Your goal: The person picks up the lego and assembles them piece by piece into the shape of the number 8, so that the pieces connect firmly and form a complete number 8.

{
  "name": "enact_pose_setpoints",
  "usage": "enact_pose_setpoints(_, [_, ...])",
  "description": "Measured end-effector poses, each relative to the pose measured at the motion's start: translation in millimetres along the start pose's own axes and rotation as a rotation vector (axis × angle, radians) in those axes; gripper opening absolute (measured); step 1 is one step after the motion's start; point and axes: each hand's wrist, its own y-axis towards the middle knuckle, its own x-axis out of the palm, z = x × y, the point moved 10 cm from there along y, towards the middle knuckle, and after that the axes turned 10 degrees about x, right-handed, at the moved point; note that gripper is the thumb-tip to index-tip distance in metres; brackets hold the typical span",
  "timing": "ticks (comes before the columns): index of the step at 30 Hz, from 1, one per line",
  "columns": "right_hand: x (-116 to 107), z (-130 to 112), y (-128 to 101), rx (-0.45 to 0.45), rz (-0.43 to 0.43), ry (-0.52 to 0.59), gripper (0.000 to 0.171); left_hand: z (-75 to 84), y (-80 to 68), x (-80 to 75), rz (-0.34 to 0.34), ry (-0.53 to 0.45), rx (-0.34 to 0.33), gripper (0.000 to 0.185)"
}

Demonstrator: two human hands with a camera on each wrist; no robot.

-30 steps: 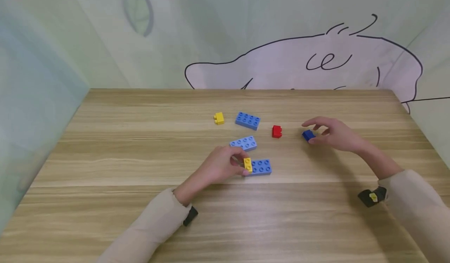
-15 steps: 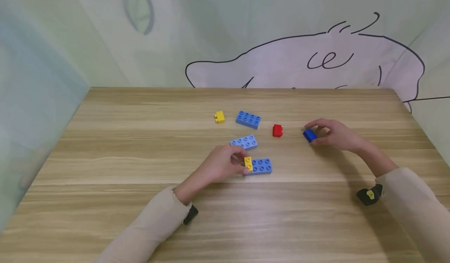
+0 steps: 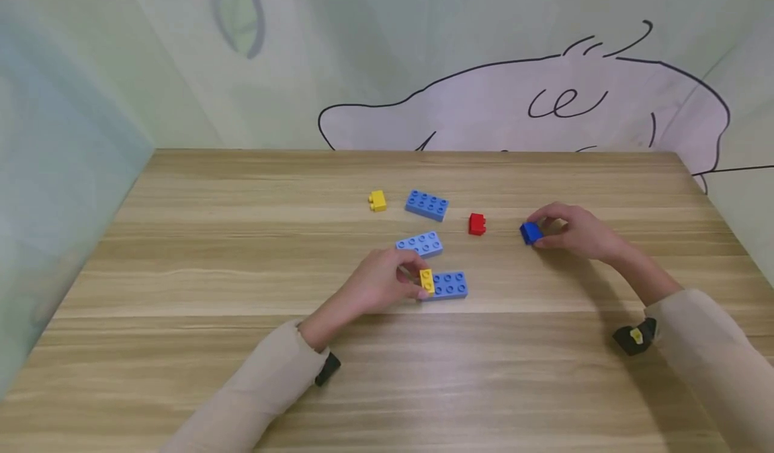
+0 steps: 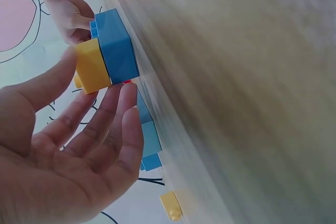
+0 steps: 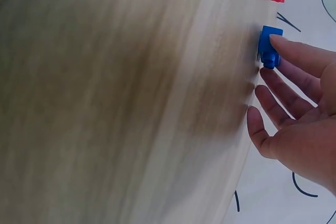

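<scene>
My left hand (image 3: 377, 281) pinches a small yellow toy building brick (image 3: 426, 282) between thumb and fingers. That brick sits on the left end of a blue eight-stud brick (image 3: 450, 285). In the left wrist view, the thumb presses one side of the yellow brick (image 4: 93, 66), right against the blue brick (image 4: 118, 45). Farther right, my right hand (image 3: 577, 231) holds a small dark blue brick (image 3: 531, 233) by thumb and forefinger. The right wrist view shows the thumb over this dark blue brick (image 5: 266, 45), its studs turned toward the palm side, other fingers spread.
A light blue brick (image 3: 426, 243) lies just beyond the left hand. Behind it are another blue brick (image 3: 426, 205) and a small yellow brick (image 3: 378, 201) on its side. A red brick (image 3: 476, 224) lies left of the right hand. A printed cloth backs the wooden table (image 3: 211, 238).
My right forefinger has come down against the dark blue brick, which has turned slightly in the fingers. The left hand stays on the yellow brick.
</scene>
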Motion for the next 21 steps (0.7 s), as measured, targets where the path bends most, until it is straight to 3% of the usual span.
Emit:
enact_pose_setpoints(12, [-3.4, -4.4, -5.3, -0.013, 0.024, 0.035, 0.034, 0.0, -0.6, -0.8, 0.0, 0.004, -0.011, 0.032])
enact_pose_setpoints(21, [12.6, -40.4, -16.7, -0.147, 0.005, 0.048, 0.035, -0.1, -0.9, -0.5, -0.005, 0.006, -0.006, 0.032])
